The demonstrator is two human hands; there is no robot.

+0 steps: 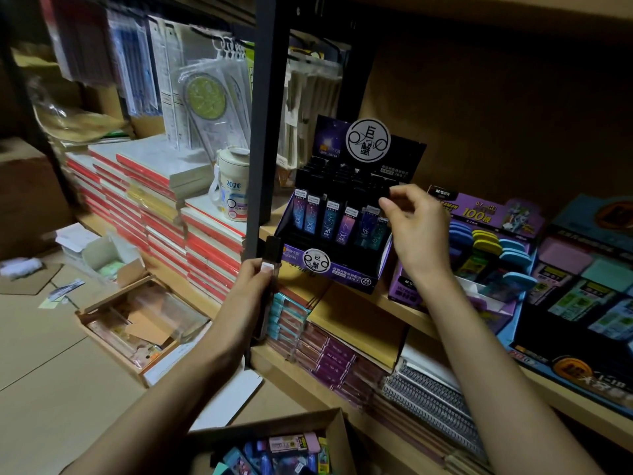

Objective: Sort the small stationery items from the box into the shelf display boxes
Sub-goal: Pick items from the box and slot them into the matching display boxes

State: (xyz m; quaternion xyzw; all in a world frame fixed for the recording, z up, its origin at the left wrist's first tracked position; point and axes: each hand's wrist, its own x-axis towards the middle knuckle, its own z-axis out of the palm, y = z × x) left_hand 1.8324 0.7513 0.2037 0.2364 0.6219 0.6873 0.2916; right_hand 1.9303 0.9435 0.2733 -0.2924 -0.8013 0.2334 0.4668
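- Left hand (255,281) grips a spare case (270,267) upright at frame centre, staged beside the display (356,272).
- Right hand (416,228) pinches a dark case (383,187) in the display's right rows, probably seating it.
- Box (337,423) sits bottom centre, under the hands, so reach is short.

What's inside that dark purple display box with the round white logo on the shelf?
The display box holds upright rows of slim cases; the front ones show coloured labels. The right hand pinches one. Their lower ends are hidden behind the front wall.
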